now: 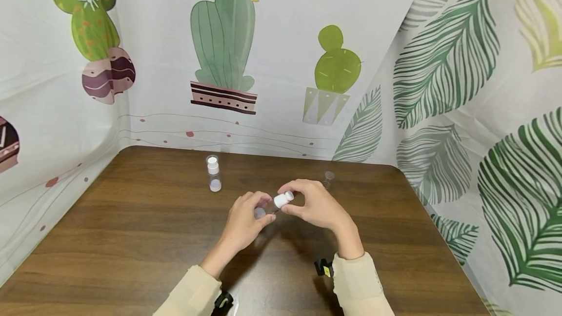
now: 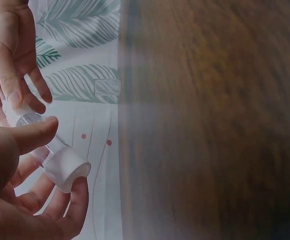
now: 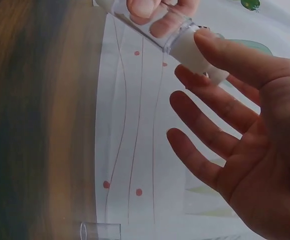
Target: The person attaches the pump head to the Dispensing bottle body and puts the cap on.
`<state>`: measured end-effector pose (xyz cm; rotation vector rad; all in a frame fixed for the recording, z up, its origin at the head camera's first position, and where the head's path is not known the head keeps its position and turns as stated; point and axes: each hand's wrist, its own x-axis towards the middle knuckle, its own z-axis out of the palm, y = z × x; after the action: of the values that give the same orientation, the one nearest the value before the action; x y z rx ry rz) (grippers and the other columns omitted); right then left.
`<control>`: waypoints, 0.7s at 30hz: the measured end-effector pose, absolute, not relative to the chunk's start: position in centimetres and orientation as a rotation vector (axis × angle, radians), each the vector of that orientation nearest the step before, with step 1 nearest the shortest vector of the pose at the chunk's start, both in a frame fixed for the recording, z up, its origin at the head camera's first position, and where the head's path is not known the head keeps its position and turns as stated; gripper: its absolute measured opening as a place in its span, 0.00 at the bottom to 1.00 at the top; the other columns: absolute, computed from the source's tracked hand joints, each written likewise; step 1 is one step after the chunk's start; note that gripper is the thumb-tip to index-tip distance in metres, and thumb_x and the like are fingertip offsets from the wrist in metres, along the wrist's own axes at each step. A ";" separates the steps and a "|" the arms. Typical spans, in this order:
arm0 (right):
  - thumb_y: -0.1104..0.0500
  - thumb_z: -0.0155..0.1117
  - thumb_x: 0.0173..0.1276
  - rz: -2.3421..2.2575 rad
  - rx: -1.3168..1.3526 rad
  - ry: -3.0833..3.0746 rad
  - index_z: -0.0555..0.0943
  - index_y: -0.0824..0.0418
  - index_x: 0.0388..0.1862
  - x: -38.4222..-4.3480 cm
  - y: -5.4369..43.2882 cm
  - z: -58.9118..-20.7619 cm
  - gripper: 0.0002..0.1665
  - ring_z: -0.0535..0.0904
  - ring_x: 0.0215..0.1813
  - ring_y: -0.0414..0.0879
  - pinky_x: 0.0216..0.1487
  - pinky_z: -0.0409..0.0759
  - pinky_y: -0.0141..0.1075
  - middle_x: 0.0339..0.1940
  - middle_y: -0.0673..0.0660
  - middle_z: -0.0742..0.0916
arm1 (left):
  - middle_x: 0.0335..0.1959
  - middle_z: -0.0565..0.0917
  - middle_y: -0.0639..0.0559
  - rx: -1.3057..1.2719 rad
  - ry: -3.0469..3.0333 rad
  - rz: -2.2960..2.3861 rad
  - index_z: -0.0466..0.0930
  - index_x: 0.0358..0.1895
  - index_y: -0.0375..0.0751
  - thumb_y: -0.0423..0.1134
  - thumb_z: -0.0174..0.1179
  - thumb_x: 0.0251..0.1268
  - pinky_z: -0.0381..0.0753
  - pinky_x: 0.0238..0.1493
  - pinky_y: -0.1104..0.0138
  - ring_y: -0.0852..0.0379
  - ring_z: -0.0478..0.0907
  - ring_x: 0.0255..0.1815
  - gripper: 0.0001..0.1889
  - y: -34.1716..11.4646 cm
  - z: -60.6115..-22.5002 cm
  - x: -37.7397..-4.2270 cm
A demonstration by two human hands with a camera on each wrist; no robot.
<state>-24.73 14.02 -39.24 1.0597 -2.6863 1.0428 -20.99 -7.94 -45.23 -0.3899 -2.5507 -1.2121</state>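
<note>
Above the middle of the table, a clear pump bottle (image 1: pixel 270 206) with a white pump top and a white base is tilted, its top toward the right. My left hand (image 1: pixel 246 221) grips the clear body, and in the left wrist view its fingers curl round the white base (image 2: pixel 69 167). With thumb and index finger my right hand (image 1: pixel 316 204) pinches the white pump top (image 3: pixel 190 52); its other fingers are spread apart, holding nothing. A clear cap (image 1: pixel 329 176) stands on the table just behind my right hand, partly hidden by it.
A second clear pump bottle (image 1: pixel 214 174) with a white top stands upright toward the back of the brown wooden table (image 1: pixel 131 218). A fabric backdrop (image 1: pixel 281 52) printed with cacti and leaves hangs behind and along the sides. Black wrist devices (image 1: pixel 324 267) sit at both sleeves.
</note>
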 end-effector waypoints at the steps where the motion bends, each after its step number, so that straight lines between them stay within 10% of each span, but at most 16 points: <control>1: 0.61 0.81 0.65 1.049 1.058 -2.686 0.87 0.56 0.55 -24.8 14.2 -39.2 0.20 0.85 0.50 0.42 0.56 0.83 0.42 0.48 0.47 0.90 | 0.46 0.87 0.51 -0.386 -2.553 -1.218 0.85 0.49 0.48 0.37 0.82 0.56 0.77 0.50 0.53 0.49 0.81 0.48 0.19 -8.0 -45.2 -21.0; 21: 0.60 0.77 0.68 0.794 0.652 -2.692 0.84 0.60 0.64 -28.4 20.0 -38.8 0.26 0.87 0.53 0.55 0.56 0.83 0.52 0.57 0.57 0.89 | 0.45 0.87 0.53 -0.374 -2.565 -1.273 0.85 0.50 0.47 0.37 0.81 0.55 0.81 0.50 0.55 0.52 0.84 0.47 0.20 -8.5 -45.1 -21.1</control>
<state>-28.39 20.02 -38.82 0.6518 -2.6922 0.7943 -21.14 -8.52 -45.15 -0.3745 -2.5650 -1.2725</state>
